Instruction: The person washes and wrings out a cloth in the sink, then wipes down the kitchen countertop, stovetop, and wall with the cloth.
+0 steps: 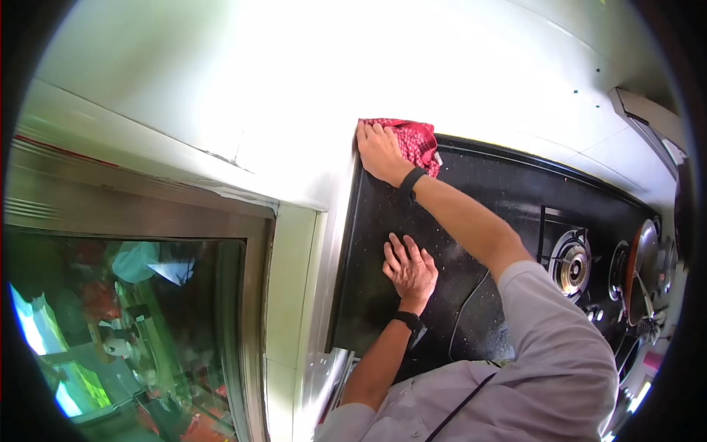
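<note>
My right hand (pixel 379 152) reaches into the far left corner of the black countertop (pixel 471 191) and presses on a red patterned cloth (pixel 416 140). The cloth is bunched under and beside my fingers, against the wall edge, with a small white tag at its side. Closer to my body, my left hand (pixel 409 271) rests on the counter with its fingers spread and nothing in it. Small pale crumbs and specks dot the dark surface around both hands.
A gas burner (pixel 571 267) sits to the right, with a pan (pixel 642 269) farther along. A thin dark cable (pixel 458 317) lies near my left hand. White wall borders the counter behind, and a framed window (pixel 147 324) is at the left.
</note>
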The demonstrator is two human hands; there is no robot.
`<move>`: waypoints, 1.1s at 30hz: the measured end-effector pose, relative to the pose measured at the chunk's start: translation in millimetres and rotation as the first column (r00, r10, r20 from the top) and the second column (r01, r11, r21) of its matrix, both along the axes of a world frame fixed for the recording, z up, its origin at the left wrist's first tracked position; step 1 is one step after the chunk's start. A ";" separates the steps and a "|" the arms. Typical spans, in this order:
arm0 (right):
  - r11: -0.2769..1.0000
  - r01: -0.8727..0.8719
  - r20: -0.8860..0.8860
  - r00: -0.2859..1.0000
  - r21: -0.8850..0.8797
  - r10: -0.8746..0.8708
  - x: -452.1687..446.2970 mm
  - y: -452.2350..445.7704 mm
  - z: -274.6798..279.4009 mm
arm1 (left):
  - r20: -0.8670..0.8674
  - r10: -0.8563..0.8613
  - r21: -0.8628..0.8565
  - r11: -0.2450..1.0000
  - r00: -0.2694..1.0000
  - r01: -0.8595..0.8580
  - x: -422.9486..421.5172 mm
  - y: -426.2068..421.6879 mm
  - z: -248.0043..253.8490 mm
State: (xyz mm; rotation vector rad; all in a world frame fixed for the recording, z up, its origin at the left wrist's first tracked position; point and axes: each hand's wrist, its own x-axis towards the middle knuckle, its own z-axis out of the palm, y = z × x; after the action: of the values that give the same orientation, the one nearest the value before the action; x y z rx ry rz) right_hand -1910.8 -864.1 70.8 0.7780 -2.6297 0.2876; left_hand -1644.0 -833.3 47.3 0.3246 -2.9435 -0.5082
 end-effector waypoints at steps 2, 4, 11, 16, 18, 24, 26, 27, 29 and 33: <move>0.995 -0.028 0.060 0.998 0.093 0.023 -8.2 2.7 10.0 | -0.023 0.010 0.014 1.000 1.000 -0.010 -8.0 0.9 -0.4; 0.995 -0.018 0.137 0.991 0.097 0.004 -5.0 6.2 12.4 | -0.035 0.002 0.017 1.000 0.999 -0.001 -4.3 0.3 -1.2; 0.956 -0.137 0.236 0.969 0.260 0.074 -18.8 2.4 26.6 | -0.040 0.012 0.014 1.000 0.999 -0.012 -7.3 -2.0 1.5; 0.965 -0.067 0.273 0.962 0.255 -0.006 -29.7 61.9 39.1 | -0.070 0.006 0.013 1.000 0.997 -0.005 -5.1 -3.3 1.6; 0.974 -0.107 0.247 0.967 0.199 0.056 -23.6 112.6 30.3 | -0.058 0.008 0.021 1.000 0.998 -0.007 -5.7 -3.2 1.7; 0.864 0.448 0.373 0.780 0.228 -0.503 21.7 200.6 53.2 | -0.032 0.029 0.043 0.999 0.999 -0.028 -7.7 -0.5 1.2; 0.923 0.381 0.446 0.836 -0.049 -0.320 33.5 199.0 80.4 | -0.049 0.031 0.036 0.999 0.998 -0.029 -8.7 1.3 1.7; 0.976 0.209 0.348 0.921 -0.065 -0.174 39.2 184.1 95.0 | -0.050 0.033 0.032 0.999 0.998 -0.031 -7.6 1.6 2.1; 0.991 -0.102 0.135 0.984 -0.090 0.114 36.3 139.2 80.2 | -0.045 0.022 -0.031 0.999 0.999 -0.024 -5.4 -0.4 2.5; 0.893 -0.364 0.000 0.926 0.264 0.377 5.1 87.9 37.5 | -0.051 -0.007 -0.055 0.998 0.999 0.004 -8.1 3.6 -2.0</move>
State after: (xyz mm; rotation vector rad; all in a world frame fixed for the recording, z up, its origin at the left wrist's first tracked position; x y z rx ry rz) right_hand -1905.6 -776.2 108.3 1.3629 -2.4832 0.0181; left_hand -1652.1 -829.7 45.2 0.2926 -2.9035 -0.4288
